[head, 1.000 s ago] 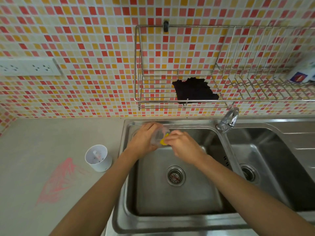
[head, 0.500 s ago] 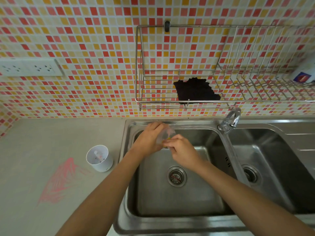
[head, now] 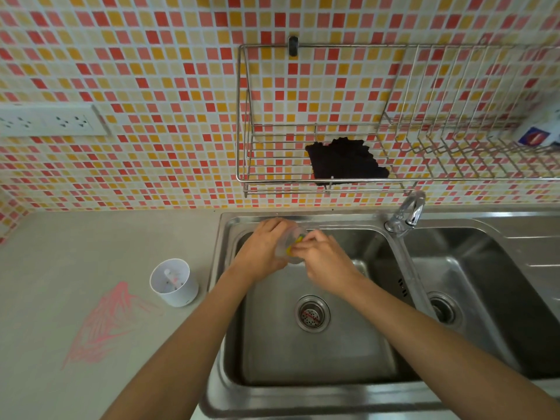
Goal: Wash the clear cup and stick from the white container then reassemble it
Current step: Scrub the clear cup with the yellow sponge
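1. A white socket strip (head: 51,121) is mounted on the tiled wall at the far left.
2. Pink scribble marks (head: 103,322) are seen on the bench (head: 75,237), left of the sink.
3. The white container (head: 175,282) is stood upright on the bench just beside the left basin's rim; small items are seen inside it, one a pale stick-like piece, but they cannot be told apart clearly.
4. The left hand (head: 262,250) is wrapped around the clear cup (head: 291,244), which is held tilted over the back of the left basin (head: 333,359); the grip is closed on the cup.
5. Something yellow (head: 293,246) is seen through the cup's wall.
6. The right hand (head: 325,265) is set at the cup's mouth with fingers pressed together on the yellow thing inside.
7. A drain strainer (head: 312,313) is set in the basin floor below the hands.
8. A dark cloth (head: 345,160) is laid in the wire rack (head: 394,177) on the wall above.
9. The tap (head: 406,215) is placed between the two basins.
10. A blue-and-white package (head: 538,131) is stood in the rack at the far right.
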Available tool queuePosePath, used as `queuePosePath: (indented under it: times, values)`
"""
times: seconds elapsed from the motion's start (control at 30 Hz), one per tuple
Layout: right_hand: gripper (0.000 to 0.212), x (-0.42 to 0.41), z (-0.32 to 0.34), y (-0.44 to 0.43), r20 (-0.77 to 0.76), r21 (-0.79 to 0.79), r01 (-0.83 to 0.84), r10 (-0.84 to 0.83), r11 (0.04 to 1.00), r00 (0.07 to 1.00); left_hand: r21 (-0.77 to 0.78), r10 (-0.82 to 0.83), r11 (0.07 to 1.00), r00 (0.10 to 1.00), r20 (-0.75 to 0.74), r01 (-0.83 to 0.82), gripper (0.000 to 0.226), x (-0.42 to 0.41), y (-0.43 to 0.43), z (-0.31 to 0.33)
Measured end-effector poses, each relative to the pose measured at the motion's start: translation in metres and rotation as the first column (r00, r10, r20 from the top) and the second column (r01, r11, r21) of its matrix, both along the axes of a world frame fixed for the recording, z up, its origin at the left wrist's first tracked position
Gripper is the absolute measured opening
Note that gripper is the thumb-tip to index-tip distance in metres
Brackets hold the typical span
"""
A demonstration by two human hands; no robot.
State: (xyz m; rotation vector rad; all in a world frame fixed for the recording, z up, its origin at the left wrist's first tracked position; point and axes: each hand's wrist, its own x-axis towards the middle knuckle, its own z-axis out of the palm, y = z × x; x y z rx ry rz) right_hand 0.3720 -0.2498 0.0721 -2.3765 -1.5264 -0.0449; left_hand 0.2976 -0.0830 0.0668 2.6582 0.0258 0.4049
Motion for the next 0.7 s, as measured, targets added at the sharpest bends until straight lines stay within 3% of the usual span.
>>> queuePosePath:
  times: [0.07,0.2,0.37,0.53,0.7]
  values:
    - [0.044,-0.002,0.000,-0.003,0.088,0.024,0.004,-0.006,1.000,0.996,0.005,-0.014,1.000,1.000,-0.012,0.014,0.076,0.004,0.001,0.003]
    - [0.037,-0.002,-0.001,-0.010,0.023,0.114,-0.072,0.070,0.991,0.997,-0.019,-0.011,1.000,0.999,-0.044,0.011,0.079,0.004,0.003,0.002]
    - [0.032,0.011,0.007,-0.022,0.094,0.138,-0.163,0.151,0.977,0.984,-0.091,-0.021,0.996,0.998,-0.053,0.017,0.079,0.003,0.002,0.005]
    - [0.034,0.010,0.007,-0.023,0.038,0.232,-0.143,0.138,0.962,0.990,-0.118,-0.007,0.993,1.000,-0.004,0.007,0.083,-0.002,-0.005,0.013]
    - [0.032,0.003,0.009,-0.023,-0.030,0.214,-0.159,0.170,0.964,0.985,-0.087,0.070,0.994,0.994,0.088,-0.062,0.082,-0.006,-0.011,0.005]
